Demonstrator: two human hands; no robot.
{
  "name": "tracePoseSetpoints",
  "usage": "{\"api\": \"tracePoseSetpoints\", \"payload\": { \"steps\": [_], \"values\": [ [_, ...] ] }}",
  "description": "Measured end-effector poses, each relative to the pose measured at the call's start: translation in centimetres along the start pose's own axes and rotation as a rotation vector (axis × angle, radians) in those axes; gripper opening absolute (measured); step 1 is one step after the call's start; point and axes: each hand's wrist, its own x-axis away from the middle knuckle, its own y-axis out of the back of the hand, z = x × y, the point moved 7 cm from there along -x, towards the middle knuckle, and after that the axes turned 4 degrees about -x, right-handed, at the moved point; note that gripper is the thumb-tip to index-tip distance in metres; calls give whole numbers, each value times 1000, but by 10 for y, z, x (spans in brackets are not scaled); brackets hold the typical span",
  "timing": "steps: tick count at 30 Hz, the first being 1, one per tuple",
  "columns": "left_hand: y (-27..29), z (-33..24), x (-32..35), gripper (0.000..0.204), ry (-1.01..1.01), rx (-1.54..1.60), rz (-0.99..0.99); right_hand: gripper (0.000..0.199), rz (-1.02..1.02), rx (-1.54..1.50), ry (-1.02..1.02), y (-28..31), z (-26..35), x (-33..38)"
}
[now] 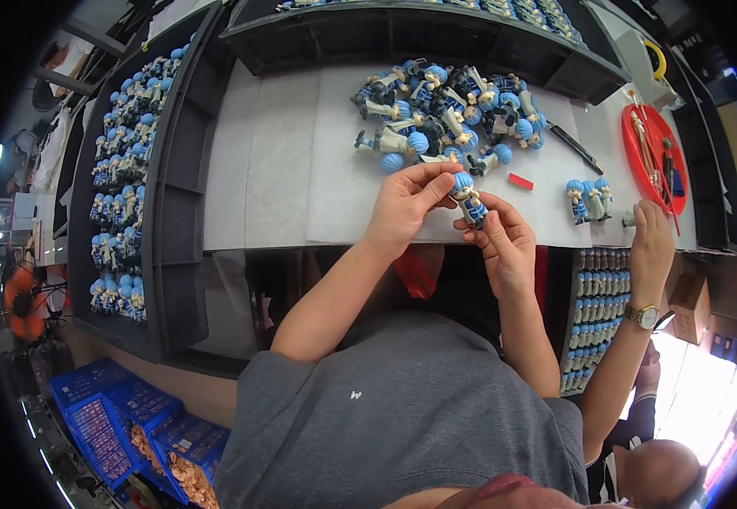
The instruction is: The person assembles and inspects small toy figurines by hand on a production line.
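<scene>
A small painted figurine [469, 204] with blue hair and a blue-and-white outfit is held upright, just above the table's front edge. Thumb and fingers of my left hand [402, 205] pinch it at the head. My right hand [508, 250] grips its lower body between thumb and fingers. Just beyond my hands lies a loose heap of similar figurines [449, 110], in blue or pale clothes, tumbled in all directions. A small red block [520, 181] rests on the table right of the heap, near a black pen-like knife [575, 148].
Black trays holding rows of figurines stand at left [177, 170] and along the back [419, 42]. At right are a few standing figurines [588, 202] and a red dish [631, 144] with brushes. A co-worker's hand [652, 242] with a wristwatch reaches in there. Blue crates [135, 407] sit lower left.
</scene>
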Motion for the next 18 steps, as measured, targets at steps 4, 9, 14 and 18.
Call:
{"api": "tracePoseSetpoints", "payload": {
  "steps": [4,9,14,18],
  "values": [
    [-3,0,0,22,15,4,12,32,-1,8,-2,-3,-3,3],
    [-5,1,-4,23,20,-91,-10,31,4,23,25,-7,-5,7],
    [-11,2,-7,23,33,-93,0,30,-14,11,32,-5,-3,8],
    [-15,2,-10,23,34,-107,8,30,-27,5,40,-2,0,9]
  ]
}}
